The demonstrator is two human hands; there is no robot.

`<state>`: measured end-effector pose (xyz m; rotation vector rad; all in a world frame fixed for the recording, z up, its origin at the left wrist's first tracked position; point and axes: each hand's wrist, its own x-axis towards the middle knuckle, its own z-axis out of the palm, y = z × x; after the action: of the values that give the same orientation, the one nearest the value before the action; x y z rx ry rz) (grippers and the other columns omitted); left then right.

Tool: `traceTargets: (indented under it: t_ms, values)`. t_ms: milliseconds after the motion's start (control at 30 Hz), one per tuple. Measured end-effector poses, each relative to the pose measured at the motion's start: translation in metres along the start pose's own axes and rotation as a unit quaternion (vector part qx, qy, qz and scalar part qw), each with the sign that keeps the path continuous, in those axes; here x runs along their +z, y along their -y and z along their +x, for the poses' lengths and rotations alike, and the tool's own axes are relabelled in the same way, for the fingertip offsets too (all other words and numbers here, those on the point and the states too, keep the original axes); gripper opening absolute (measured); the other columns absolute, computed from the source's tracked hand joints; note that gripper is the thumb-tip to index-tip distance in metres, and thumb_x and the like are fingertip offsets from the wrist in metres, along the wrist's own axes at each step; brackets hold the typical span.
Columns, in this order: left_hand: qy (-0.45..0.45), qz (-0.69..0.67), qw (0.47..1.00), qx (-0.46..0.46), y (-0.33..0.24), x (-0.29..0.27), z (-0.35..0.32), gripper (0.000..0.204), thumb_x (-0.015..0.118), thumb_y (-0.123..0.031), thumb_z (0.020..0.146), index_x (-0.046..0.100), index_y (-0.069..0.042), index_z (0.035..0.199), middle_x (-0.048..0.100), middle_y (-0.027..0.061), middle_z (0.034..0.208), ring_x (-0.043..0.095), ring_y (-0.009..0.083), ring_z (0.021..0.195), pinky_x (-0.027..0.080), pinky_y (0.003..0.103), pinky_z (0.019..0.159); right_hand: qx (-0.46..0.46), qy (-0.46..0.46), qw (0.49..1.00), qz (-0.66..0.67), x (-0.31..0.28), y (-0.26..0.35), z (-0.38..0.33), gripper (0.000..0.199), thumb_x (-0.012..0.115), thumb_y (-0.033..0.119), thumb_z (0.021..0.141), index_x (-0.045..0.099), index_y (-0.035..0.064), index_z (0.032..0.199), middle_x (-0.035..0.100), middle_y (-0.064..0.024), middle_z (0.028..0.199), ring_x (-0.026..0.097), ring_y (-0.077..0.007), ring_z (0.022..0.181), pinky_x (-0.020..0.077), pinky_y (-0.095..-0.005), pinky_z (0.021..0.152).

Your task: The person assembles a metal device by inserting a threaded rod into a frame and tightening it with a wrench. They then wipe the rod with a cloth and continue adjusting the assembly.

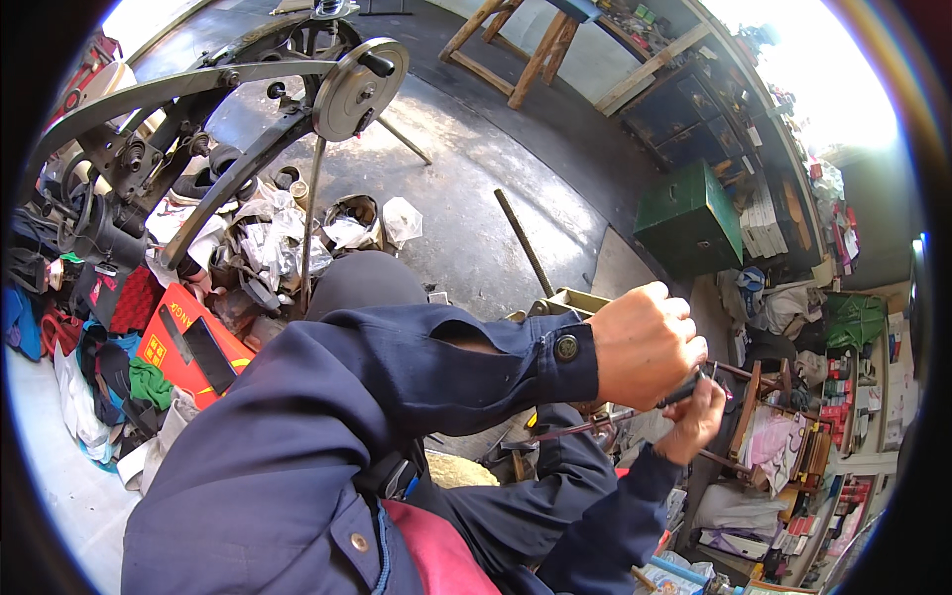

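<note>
My left hand (647,342) is a closed fist at the centre right, its dark blue sleeve crossing the picture. It grips the black handle of a thin tool (682,392) that sticks out below the fist. Just under it, my right hand (697,421) is closed on the same tool's end. A slim dark rod (585,426) runs left from the hands, touching the tool. What lies beneath my arms is hidden.
An upturned bicycle frame with a chainring (357,89) stands at the upper left over a heap of rags and parts (268,248). A green metal box (689,213), a wooden stool (516,50), a small wooden chair (764,416) and cluttered shelves (853,387) fill the right.
</note>
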<state>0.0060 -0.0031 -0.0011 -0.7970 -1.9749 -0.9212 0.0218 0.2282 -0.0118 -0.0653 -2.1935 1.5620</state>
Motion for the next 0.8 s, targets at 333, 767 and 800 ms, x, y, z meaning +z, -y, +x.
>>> traceTargets:
  t_ms: [333,767,800]
  values:
    - [-0.020,0.012,1.000,-0.013,0.003,0.007,0.003,0.015,0.072,-0.025,0.082,0.065,-0.014,0.076,0.065,0.0002,0.074,0.066,0.0206,0.077,0.049,0.036,0.067,0.231,0.124,0.956,0.135,0.032,-0.149,-0.040,0.045,0.053,0.045,0.106,0.064,0.0012,0.110,0.063,-0.0066,0.080,0.055,-0.0145,0.059,0.0464,-0.0282,0.057]
    - [-0.007,0.026,1.000,-0.012,0.013,0.001,0.006,0.014,0.072,-0.024,0.086,0.066,-0.013,0.082,0.065,0.0020,0.074,0.066,0.0235,0.075,0.051,0.038,0.062,0.314,0.276,0.809,0.415,0.013,0.014,-0.218,0.057,0.051,0.048,0.104,0.056,-0.0047,0.123,0.057,-0.0113,0.075,0.051,-0.0168,0.058,0.0445,-0.0346,0.057]
    - [-0.006,0.029,1.000,-0.009,0.012,0.002,0.006,0.014,0.072,-0.025,0.086,0.066,-0.013,0.082,0.065,0.0020,0.074,0.066,0.0234,0.075,0.051,0.038,0.062,0.249,0.311,0.815,0.420,0.011,0.023,-0.208,0.051,0.066,0.033,0.099,0.051,-0.0068,0.126,0.057,-0.0092,0.075,0.054,-0.0146,0.056,0.0472,-0.0320,0.055]
